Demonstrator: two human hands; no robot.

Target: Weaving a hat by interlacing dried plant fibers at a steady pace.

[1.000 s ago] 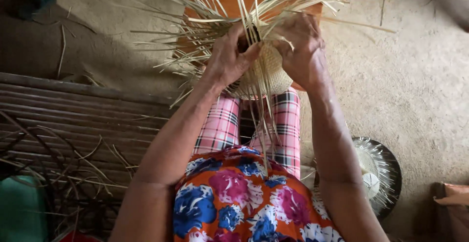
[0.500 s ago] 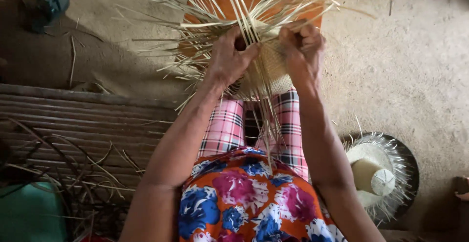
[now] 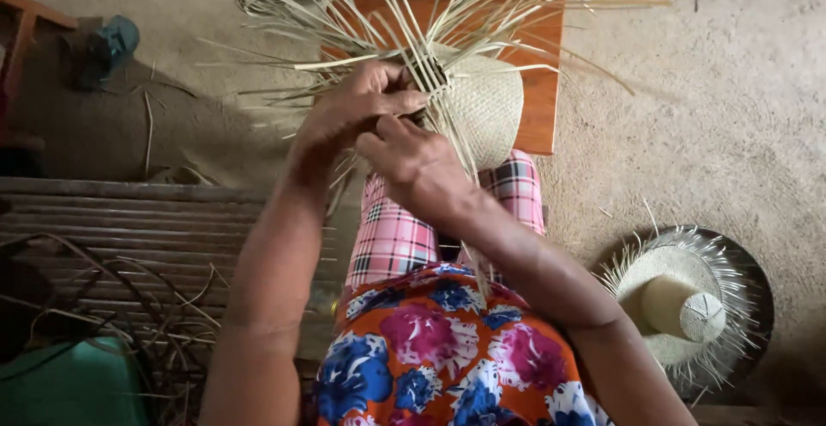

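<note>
A half-woven straw piece (image 3: pixel 486 103), pale and dome-shaped with many loose strands fanning outward, rests on an orange wooden board (image 3: pixel 544 99) above my knees. My left hand (image 3: pixel 357 108) grips strands at the weave's left edge, fingers curled on them. My right hand (image 3: pixel 413 163) lies just below and against the left hand, fingers pinching straw strands near the weave's lower left side. Pink checked trousers (image 3: pixel 396 241) and a flowered orange top (image 3: pixel 447 353) fill the lower middle.
A finished-looking straw hat on a dark round form (image 3: pixel 688 301) sits on the floor at the right. A slatted bamboo bench (image 3: pixel 129 219) with loose strips lies at the left, a green object (image 3: pixel 60 387) at bottom left, a blue item (image 3: pixel 112 43) at upper left.
My right hand has moved left across the weave and now sits under the left hand. The view has shifted, so the hat at the right shows more fully.
</note>
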